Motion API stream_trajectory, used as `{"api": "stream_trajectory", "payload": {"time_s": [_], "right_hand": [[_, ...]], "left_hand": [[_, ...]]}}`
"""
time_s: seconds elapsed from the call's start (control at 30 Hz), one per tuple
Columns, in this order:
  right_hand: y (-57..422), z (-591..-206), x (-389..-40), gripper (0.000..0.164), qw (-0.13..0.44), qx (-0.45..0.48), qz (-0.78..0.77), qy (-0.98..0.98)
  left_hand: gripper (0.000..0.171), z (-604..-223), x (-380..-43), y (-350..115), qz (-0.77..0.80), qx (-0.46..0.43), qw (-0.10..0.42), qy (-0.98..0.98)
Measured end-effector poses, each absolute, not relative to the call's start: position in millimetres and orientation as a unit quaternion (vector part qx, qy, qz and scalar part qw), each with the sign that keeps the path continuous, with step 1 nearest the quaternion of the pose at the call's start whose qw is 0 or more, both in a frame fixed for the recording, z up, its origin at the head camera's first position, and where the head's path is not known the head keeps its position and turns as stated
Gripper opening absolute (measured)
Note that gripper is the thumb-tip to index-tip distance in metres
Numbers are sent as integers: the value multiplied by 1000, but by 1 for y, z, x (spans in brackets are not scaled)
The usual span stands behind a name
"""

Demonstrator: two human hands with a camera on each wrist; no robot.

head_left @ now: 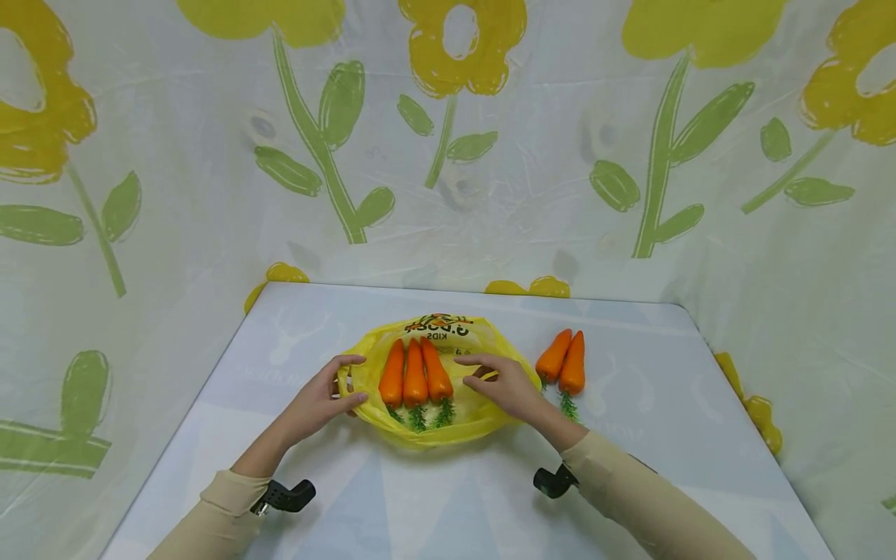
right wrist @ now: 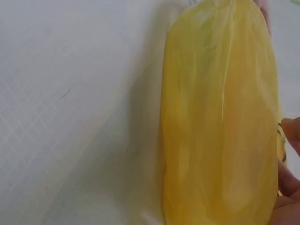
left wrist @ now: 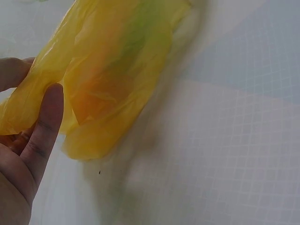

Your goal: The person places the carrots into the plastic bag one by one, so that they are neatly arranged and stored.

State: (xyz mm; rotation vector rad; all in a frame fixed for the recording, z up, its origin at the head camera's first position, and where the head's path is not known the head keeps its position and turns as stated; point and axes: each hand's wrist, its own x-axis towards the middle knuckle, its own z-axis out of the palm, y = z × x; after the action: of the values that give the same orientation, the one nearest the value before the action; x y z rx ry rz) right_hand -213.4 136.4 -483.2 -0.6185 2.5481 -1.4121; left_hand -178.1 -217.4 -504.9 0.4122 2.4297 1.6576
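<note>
A yellow plastic bag (head_left: 483, 429) with dark printing lies with its mouth spread wide. Inside it, three orange carrots (head_left: 414, 373) with green leafy tops lie side by side. My left hand (head_left: 322, 395) grips the bag's left edge, and in the left wrist view the thumb (left wrist: 47, 117) lies against the yellow film. Over the right part of the bag's mouth is my right hand (head_left: 505, 383), its thumb and forefinger apart with nothing between them. In the right wrist view the bag's side hides part of that hand.
Two more carrots (head_left: 563, 362) lie on the pale table (head_left: 630, 467) just right of the bag. A white cloth with yellow flowers (head_left: 458, 47) and green leaves hangs behind the table and along its sides. Each wrist carries a black camera mount (head_left: 283, 496).
</note>
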Motion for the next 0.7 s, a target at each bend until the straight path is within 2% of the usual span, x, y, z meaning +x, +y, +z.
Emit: {"api": "stream_trajectory", "payload": {"time_s": [0.7], "right_hand": [[164,-475,-208,34,50,-196,-482,853]], "left_hand": [[63,-506,-178,-217,549,134,80,821]]}}
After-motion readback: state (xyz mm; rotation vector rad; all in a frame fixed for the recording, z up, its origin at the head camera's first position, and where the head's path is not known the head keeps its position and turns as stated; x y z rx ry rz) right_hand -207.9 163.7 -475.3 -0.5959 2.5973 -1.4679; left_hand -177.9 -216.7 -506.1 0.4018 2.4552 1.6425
